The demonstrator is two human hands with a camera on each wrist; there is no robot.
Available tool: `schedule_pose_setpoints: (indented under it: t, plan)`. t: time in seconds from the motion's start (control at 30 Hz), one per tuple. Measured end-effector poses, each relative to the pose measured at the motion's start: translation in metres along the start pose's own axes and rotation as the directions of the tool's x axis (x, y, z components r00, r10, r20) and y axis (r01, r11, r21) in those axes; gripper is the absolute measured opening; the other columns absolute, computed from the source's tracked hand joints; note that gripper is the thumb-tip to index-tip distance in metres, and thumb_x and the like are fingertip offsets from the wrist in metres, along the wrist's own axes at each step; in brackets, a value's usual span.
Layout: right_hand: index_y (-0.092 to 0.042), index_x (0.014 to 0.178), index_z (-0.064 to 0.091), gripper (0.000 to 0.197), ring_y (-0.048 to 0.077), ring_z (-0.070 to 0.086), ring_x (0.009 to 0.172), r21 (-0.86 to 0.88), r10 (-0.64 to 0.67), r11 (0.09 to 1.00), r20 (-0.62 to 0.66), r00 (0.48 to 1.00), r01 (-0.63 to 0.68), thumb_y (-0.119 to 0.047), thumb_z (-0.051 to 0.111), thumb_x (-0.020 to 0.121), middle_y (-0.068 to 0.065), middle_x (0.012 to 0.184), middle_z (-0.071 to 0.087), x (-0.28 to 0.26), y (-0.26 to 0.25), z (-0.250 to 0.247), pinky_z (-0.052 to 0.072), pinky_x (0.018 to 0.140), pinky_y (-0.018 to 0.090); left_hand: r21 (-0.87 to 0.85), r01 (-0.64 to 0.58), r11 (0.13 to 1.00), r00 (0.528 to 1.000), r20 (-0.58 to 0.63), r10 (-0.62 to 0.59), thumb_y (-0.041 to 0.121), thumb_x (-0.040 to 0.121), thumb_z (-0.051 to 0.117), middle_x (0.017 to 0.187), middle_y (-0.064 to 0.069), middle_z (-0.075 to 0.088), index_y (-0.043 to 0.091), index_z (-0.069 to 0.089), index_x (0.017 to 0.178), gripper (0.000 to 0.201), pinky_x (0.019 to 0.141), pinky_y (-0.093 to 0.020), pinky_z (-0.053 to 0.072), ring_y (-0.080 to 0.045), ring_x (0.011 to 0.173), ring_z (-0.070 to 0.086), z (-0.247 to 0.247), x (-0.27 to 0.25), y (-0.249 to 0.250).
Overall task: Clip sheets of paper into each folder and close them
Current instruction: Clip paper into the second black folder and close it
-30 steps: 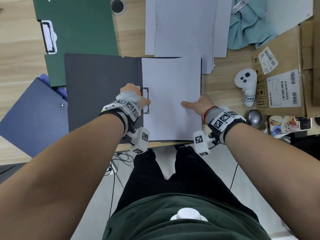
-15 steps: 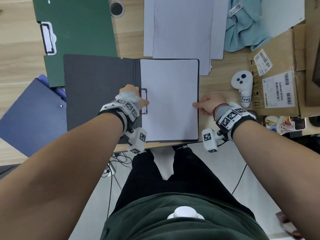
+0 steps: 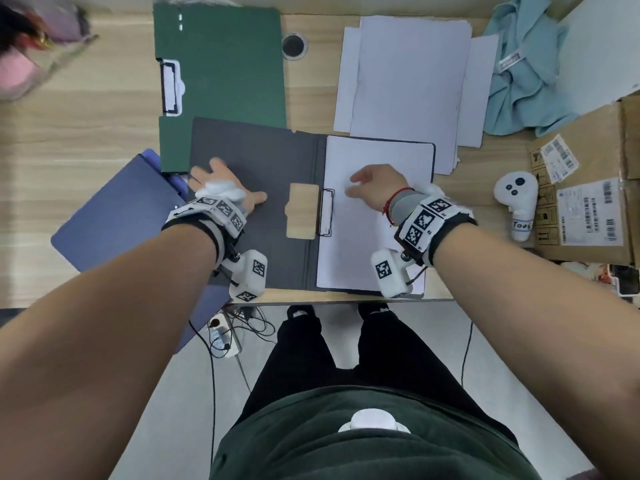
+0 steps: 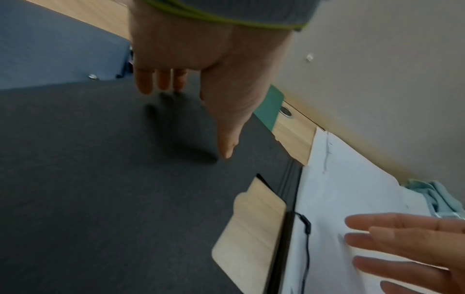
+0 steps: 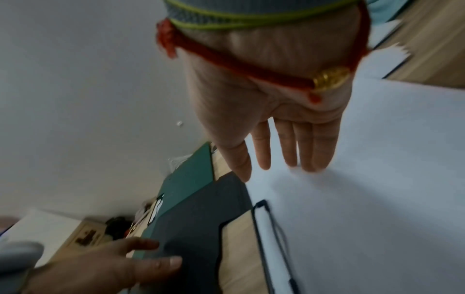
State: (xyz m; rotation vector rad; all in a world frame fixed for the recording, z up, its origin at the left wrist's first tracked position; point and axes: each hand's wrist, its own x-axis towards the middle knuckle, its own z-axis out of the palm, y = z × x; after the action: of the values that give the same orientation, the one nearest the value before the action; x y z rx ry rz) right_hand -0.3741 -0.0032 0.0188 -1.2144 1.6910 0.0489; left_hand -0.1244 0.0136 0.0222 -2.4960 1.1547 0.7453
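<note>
While both grips lie slack, empty, on grey folder (image 3: 256,161), green folder (image 3: 221,64), paper stack (image 3: 408,81) behind.

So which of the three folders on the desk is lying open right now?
The dark grey folder nearest the person, spread flat with a white sheet under its clip. The green folder and blue folder are shut.

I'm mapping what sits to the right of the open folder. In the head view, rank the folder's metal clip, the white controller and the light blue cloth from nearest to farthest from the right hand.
From the right hand:
1. Metal clip, just to its left, at the folder's spine.
2. White controller, to its right, on the desk.
3. Light blue cloth, far right corner of the desk.
</note>
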Motion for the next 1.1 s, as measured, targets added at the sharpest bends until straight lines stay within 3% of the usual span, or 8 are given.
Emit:
schedule_pose_setpoints:
  t: [0.1, 0.27, 0.4, 0.53, 0.63, 0.77, 0.93, 1.1]
  plan:
    - [-0.019, 0.141, 0.05, 0.054, 0.022, 0.057, 0.118, -0.144, -0.018, 0.989, 0.031, 0.999, 0.022, -0.031, 0.063, 0.089, 0.004, 0.137, 0.055, -0.003, -0.018, 0.02, 0.04, 0.078, 0.021, 0.002, 0.046, 0.999, 0.999, 0.016, -0.046, 0.054, 0.067, 0.081, 0.142, -0.018, 0.035, 0.013, 0.026, 0.138, 0.099, 0.102, -0.048, 0.039, -0.037, 0.131, 0.039, -0.005, 0.005, -0.016]
    - [-0.008, 0.135, 0.05, 0.049, 0.03, 0.061, 0.11, -0.341, 0.038, 0.94, 0.064, 0.997, -0.014, -0.026, 0.059, 0.09, 0.013, 0.13, 0.056, -0.01, -0.025, 0.037, 0.054, 0.087, 0.034, -0.041, 0.096, 0.995, 0.995, 0.032, -0.095, 0.058, 0.072, 0.077, 0.14, -0.017, 0.045, 0.006, 0.021, 0.143, 0.104, 0.098, -0.043, 0.043, -0.035, 0.127, 0.049, -0.023, 0.01, -0.033]
    - [-0.012, 0.141, 0.044, 0.056, 0.032, 0.056, 0.114, -0.419, 0.039, 0.908, 0.088, 0.995, 0.001, -0.028, 0.058, 0.089, 0.009, 0.147, 0.037, -0.01, -0.024, 0.038, 0.054, 0.082, 0.034, -0.086, 0.157, 0.984, 0.987, 0.031, -0.155, 0.064, 0.074, 0.072, 0.13, -0.013, 0.055, 0.004, 0.02, 0.146, 0.106, 0.092, -0.038, 0.046, -0.031, 0.119, 0.057, -0.049, 0.009, -0.037]
    - [-0.015, 0.144, 0.043, 0.058, 0.032, 0.049, 0.126, -0.443, 0.043, 0.896, 0.153, 0.987, 0.03, -0.035, 0.056, 0.092, 0.008, 0.153, 0.032, -0.012, -0.029, 0.03, 0.047, 0.093, 0.034, -0.173, 0.093, 0.981, 0.995, 0.043, -0.087, 0.08, 0.065, 0.059, 0.107, -0.01, 0.065, 0.007, 0.057, 0.12, 0.092, 0.083, -0.035, 0.051, -0.031, 0.098, 0.064, -0.073, 0.02, -0.042]
    - [-0.02, 0.147, 0.041, 0.062, 0.028, 0.044, 0.134, -0.272, 0.054, 0.962, 0.192, 0.98, 0.001, -0.039, 0.059, 0.091, 0.005, 0.151, 0.041, -0.013, -0.031, 0.019, 0.038, 0.105, 0.034, -0.336, -0.053, 0.94, 0.992, 0.086, 0.087, 0.08, 0.064, 0.059, 0.086, -0.012, 0.071, 0.006, 0.067, 0.091, 0.079, 0.076, -0.043, 0.06, -0.032, 0.077, 0.07, -0.087, 0.016, -0.032]
    - [-0.024, 0.128, 0.059, 0.048, 0.02, 0.066, 0.108, 0.134, 0.007, 0.99, 0.248, 0.969, -0.041, -0.053, 0.056, 0.09, 0.001, 0.127, 0.064, -0.023, -0.034, -0.007, 0.051, 0.099, 0.038, -0.531, -0.224, 0.817, 0.948, 0.076, 0.309, 0.068, 0.083, 0.057, 0.069, -0.004, 0.062, 0.015, 0.053, 0.066, 0.056, 0.053, -0.024, 0.047, -0.017, 0.054, 0.056, -0.104, -0.02, 0.013]
    - [-0.02, 0.116, 0.066, 0.071, 0.027, 0.074, 0.089, 0.438, -0.053, 0.897, 0.229, 0.972, -0.055, -0.078, 0.038, 0.084, 0.002, 0.103, 0.075, -0.043, -0.032, -0.045, 0.058, 0.084, 0.039, -0.678, -0.18, 0.713, 0.857, 0.248, 0.452, 0.08, 0.082, 0.043, 0.087, -0.002, 0.074, 0.015, 0.071, 0.094, 0.071, 0.063, -0.026, 0.058, -0.019, 0.07, 0.073, -0.092, -0.06, 0.065]
    - [-0.018, 0.098, 0.071, 0.07, 0.025, 0.07, 0.075, 0.554, 0.046, 0.827, 0.1, 0.994, -0.094, -0.078, 0.038, 0.084, 0.002, 0.084, 0.071, -0.047, 0.009, -0.072, 0.059, 0.076, 0.039, -0.575, -0.207, 0.791, 0.854, 0.288, 0.433, 0.059, 0.091, 0.052, 0.093, -0.003, 0.068, 0.015, 0.07, 0.1, 0.048, 0.072, -0.029, 0.056, -0.019, 0.077, 0.067, -0.037, -0.073, 0.095]
